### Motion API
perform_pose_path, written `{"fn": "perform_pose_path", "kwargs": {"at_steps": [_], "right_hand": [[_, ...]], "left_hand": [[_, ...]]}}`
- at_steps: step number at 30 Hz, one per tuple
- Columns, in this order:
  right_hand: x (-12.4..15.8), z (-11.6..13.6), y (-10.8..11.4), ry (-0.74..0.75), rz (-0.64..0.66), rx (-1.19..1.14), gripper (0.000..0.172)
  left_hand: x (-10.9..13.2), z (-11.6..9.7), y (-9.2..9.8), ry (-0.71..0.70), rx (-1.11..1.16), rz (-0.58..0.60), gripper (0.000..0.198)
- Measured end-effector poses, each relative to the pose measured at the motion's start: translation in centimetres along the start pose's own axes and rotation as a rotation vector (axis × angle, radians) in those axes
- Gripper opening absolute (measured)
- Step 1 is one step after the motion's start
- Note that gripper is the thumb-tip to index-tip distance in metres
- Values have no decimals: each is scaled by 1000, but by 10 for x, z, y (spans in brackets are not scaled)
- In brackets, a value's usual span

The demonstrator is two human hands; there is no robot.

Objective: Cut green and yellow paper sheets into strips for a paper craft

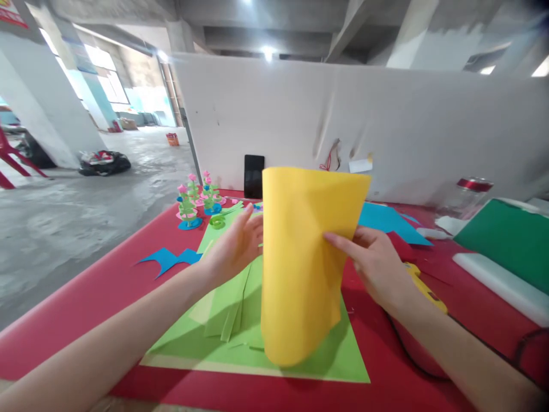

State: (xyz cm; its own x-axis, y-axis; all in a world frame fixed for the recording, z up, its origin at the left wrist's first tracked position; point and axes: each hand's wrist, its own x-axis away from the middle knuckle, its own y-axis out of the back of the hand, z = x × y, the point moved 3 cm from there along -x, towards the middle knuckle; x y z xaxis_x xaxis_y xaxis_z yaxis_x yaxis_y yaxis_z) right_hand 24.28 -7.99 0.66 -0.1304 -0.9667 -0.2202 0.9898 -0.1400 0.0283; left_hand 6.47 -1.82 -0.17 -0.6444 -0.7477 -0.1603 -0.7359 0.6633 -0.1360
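Observation:
A yellow sheet of paper [300, 263], curled over into a loose fold, stands upright in front of me. My right hand [375, 263] pinches its right side, thumb on the near face. Left of the sheet, my left hand [240, 240] is raised with its fingers apart; the fingertips reach the paper's left edge, and whether they touch it I cannot tell. Beneath lies a large green sheet [321, 366] with light green paper strips [234, 309] on it. A curled green strip [217, 222] rests beyond my left hand.
Small paper flower stands [189, 209] are at the back left, near blue paper scraps [165, 260]. A black phone [254, 176] leans against the white board. On the right are a blue sheet [386, 220], a yellow glue gun [426, 289] with a cord, a white roll [506, 286] and a jar [467, 197].

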Motion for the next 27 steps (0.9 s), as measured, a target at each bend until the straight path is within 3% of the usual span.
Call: {"fn": "perform_pose_path", "kwargs": {"at_steps": [3,6,10,13,16,21,27], "right_hand": [[3,8,4,110,-126,219,15],[11,16,1,207,-190,369,15],[20,27,-7,344,-166,281,14],[24,37,-7,385,-170,150,26],[28,44,-2,398,-187,125,37],[39,53,6,445,-279,138,19],[50,62,5,497,-345,214,23]], "left_hand": [[6,-15,2,-63,-22,-18,52],[17,-28,0,-109,-152,-116,53],[25,-35,0,-157,-162,-279,38],[29,-39,1,-176,-145,-337,31],[34,-43,-2,-185,-193,-337,26],[38,-47,-11,-207,-277,-271,21],[38,-46,-12,-236,-298,-249,22]]}}
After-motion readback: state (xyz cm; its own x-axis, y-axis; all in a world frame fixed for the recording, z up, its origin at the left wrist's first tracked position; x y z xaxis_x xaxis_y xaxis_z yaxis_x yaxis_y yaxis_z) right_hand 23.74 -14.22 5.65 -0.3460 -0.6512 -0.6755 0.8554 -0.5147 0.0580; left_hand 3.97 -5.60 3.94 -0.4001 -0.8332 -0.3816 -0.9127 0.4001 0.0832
